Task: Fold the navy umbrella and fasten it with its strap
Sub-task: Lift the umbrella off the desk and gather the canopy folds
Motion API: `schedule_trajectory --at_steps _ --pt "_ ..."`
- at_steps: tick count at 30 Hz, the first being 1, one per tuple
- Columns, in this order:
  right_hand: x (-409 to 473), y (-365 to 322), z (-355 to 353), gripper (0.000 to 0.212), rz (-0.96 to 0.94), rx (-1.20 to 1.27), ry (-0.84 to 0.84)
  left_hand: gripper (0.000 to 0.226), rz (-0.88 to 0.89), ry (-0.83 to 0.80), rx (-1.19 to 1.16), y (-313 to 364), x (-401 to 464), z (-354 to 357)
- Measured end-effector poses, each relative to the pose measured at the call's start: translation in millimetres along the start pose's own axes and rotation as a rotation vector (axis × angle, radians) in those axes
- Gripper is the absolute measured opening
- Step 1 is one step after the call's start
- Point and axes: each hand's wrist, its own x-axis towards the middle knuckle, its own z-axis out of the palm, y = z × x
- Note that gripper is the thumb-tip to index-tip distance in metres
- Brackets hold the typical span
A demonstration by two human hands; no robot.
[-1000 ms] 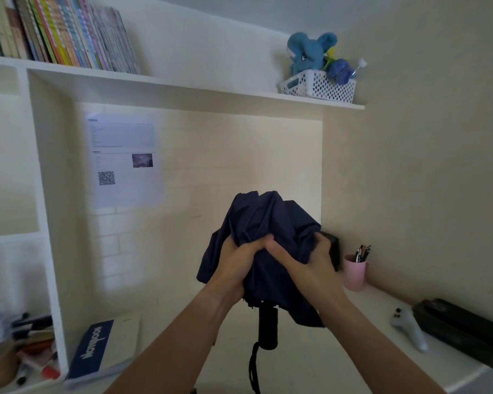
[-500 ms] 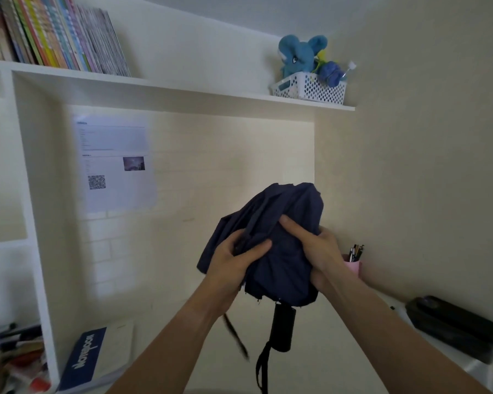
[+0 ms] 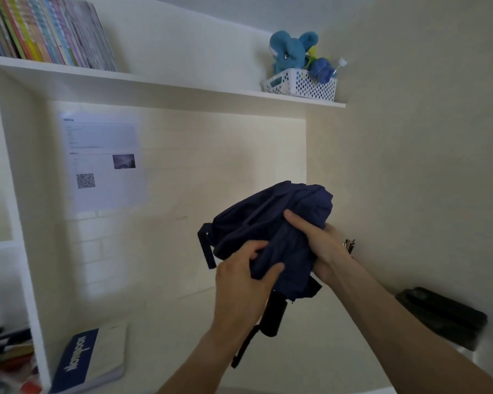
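Note:
The navy umbrella (image 3: 271,223) is collapsed, its cloth loosely bunched, held in the air above the desk and tilted up to the right. Its black handle (image 3: 273,317) points down toward me, with a wrist cord dangling below. My left hand (image 3: 242,280) grips the lower part of the bunched cloth near the handle. My right hand (image 3: 316,240) clasps the cloth from the right side, thumb on top. The navy strap (image 3: 204,248) hangs loose off the left edge of the canopy, fastened to nothing.
A white desk (image 3: 310,359) lies below, with a blue-and-white notebook (image 3: 91,356) at the left and a black case (image 3: 444,314) at the right. Pens (image 3: 349,244) peek out behind my right hand. A shelf above carries books (image 3: 49,35) and a white basket (image 3: 302,85) with plush toys.
The umbrella has tilted further to the right and both hands have shifted their grip on the cloth. The strap has swung out free at the left. The view has turned slightly left.

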Motion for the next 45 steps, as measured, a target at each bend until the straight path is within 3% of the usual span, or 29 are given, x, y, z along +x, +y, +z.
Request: schedule_trajectory --at_steps 3,7,8,11,12,14,17,19,23,29,31,33,34,35,38,39,41,42,45 --pt "-0.7 -15.6 -9.3 0.031 0.011 -0.027 0.008 0.022 -0.119 -0.078 -0.105 -19.3 -9.5 -13.9" --pt "0.6 -18.7 -17.7 0.051 0.070 -0.132 0.015 0.027 -0.280 -0.321 -0.036 -20.4 -11.3 -34.0" --pt "1.3 -17.6 -18.9 0.055 0.066 -0.128 0.027 0.033 -0.231 -0.291 0.049 -16.2 -10.8 -37.7" --pt "1.7 -13.7 -20.3 0.054 0.036 -0.116 0.016 0.033 0.187 0.242 0.208 6.6 -2.5 -45.4" --pt "0.3 -12.7 -19.3 0.051 0.029 -0.119 0.000 0.035 0.231 0.309 0.194 14.2 2.8 -44.4" --pt "-0.7 -11.0 -14.5 0.044 0.012 -0.107 -0.027 0.052 0.210 0.189 0.135 11.7 17.2 -37.3" --pt "-3.5 -11.7 -9.5 0.033 0.006 -0.060 -0.027 0.029 0.394 0.118 0.333 -15.5 6.1 -23.1" --pt "-4.4 -13.3 -9.4 0.032 0.012 -0.072 -0.033 0.025 0.400 0.043 0.336 -33.2 -7.7 -22.7" --pt "-5.6 -5.2 -11.4 0.037 0.015 -0.073 -0.019 0.024 0.484 -0.004 0.370 -43.6 -20.1 -29.8" --pt "-8.5 6.5 11.4 0.072 0.003 -0.032 -0.082 0.037 0.562 -0.047 0.413 -6.6 -21.5 -0.7" --pt "-6.9 4.8 11.1 0.071 0.004 -0.019 -0.079 0.039 0.536 -0.140 0.382 -4.2 -23.7 -4.1" --pt "-4.2 0.0 4.0 0.062 0.007 0.031 -0.046 0.020 0.586 -0.293 0.331 -3.7 -30.0 -15.2" --pt "-3.4 -2.5 -0.5 0.059 0.011 0.035 -0.037 0.014 0.620 -0.280 0.298 -0.5 -32.1 -23.1" --pt "-2.8 -4.6 -4.7 0.057 0.014 0.024 -0.044 0.023 0.632 -0.148 0.251 0.9 -29.7 -29.3" --pt "-4.2 -7.5 -11.4 0.058 0.019 -0.013 -0.114 0.018 0.450 0.387 0.197 1.0 0.1 -46.1" --pt "-5.0 -8.0 -12.2 0.059 0.017 -0.021 -0.122 0.035 0.324 0.419 0.230 3.7 12.5 -52.9" --pt "-7.9 -10.3 -12.8 0.055 0.007 -0.029 -0.123 0.062 0.131 0.256 0.322 -2.6 29.4 -59.3" --pt "-8.7 -12.3 -12.6 0.051 -0.004 -0.024 -0.120 0.061 0.085 0.173 0.328 -7.1 31.0 -58.5" --pt "-8.3 -19.2 -12.8 0.044 -0.040 -0.016 -0.092 0.023 0.178 0.053 0.293 -23.8 12.6 -45.1"
